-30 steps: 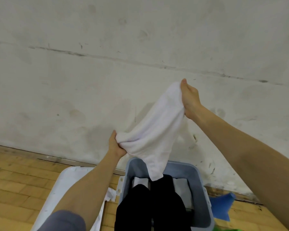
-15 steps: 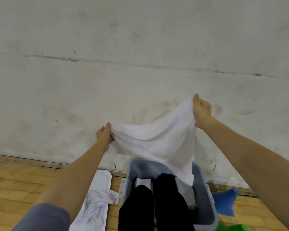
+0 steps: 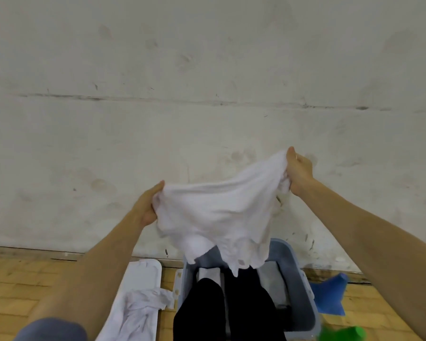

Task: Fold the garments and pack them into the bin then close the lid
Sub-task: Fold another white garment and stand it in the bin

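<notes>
I hold a white garment (image 3: 221, 215) stretched out in the air above the blue-grey bin (image 3: 303, 294). My left hand (image 3: 146, 205) grips its left edge and my right hand (image 3: 299, 172) grips its right corner, held higher. The cloth's lower edge hangs down to the bin's opening. Black garments (image 3: 221, 308) drape over the bin's near side, and grey folded pieces (image 3: 208, 273) lie inside. The white lid (image 3: 145, 271) lies flat on the floor left of the bin, with a crumpled white garment (image 3: 138, 313) on it.
A stained white wall (image 3: 207, 94) rises just behind the bin. A blue cloth (image 3: 330, 296) lies on the wooden floor (image 3: 22, 286) to the right of the bin, and a green item (image 3: 342, 334) shows at the bottom right edge.
My hands have pulled apart, spreading the white garment wide. The right hand has dropped from high up and moved right. The view has tilted, showing the lid and the crumpled white garment.
</notes>
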The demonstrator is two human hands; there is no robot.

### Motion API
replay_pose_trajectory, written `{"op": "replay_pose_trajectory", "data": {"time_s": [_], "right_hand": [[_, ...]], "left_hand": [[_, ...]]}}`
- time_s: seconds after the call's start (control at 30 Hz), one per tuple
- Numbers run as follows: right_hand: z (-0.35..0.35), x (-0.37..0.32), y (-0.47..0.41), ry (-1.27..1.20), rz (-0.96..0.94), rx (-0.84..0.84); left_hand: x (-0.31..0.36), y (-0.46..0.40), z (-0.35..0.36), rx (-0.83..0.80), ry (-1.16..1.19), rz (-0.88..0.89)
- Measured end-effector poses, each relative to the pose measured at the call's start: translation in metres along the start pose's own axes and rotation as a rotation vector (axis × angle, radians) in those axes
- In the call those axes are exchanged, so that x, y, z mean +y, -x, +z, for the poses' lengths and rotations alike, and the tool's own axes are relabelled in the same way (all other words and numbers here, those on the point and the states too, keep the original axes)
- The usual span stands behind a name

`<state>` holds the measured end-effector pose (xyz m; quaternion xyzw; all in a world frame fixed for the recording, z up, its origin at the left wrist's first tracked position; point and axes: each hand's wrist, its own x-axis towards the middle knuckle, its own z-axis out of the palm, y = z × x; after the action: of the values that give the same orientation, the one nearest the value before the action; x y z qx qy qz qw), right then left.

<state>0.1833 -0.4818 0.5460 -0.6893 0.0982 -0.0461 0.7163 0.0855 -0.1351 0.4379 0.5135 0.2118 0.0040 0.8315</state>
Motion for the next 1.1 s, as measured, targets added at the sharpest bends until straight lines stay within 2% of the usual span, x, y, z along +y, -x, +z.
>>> {"op": "replay_pose_trajectory", "data": {"time_s": [0.23,0.33,0.43,0.5,0.6,0.9,1.0,1.1], "right_hand": [[-0.009,0.013,-0.004,-0.043,0.052,0.013],[-0.010,0.016,-0.005,-0.072,0.045,0.026],[-0.016,0.014,-0.004,-0.109,0.071,0.024],[-0.020,0.014,-0.006,-0.124,0.082,0.022],[-0.022,0.017,-0.010,-0.116,0.086,0.039],[-0.033,0.027,-0.019,0.122,0.002,0.150],[-0.040,0.034,-0.026,0.095,-0.002,0.155],[-0.048,0.035,-0.024,0.000,0.069,0.079]], "left_hand": [[0.048,-0.011,-0.008,0.204,-0.229,-0.050],[0.062,-0.013,-0.008,0.261,-0.146,0.058],[0.074,-0.002,0.000,0.246,0.140,0.258],[0.075,0.005,0.007,0.213,0.157,0.341],[0.067,0.009,0.015,0.213,-0.035,0.325],[0.081,0.004,0.027,0.266,-0.071,0.318],[0.076,0.003,0.024,0.319,-0.120,0.316],[0.079,0.002,0.020,0.373,-0.186,0.286]]}}
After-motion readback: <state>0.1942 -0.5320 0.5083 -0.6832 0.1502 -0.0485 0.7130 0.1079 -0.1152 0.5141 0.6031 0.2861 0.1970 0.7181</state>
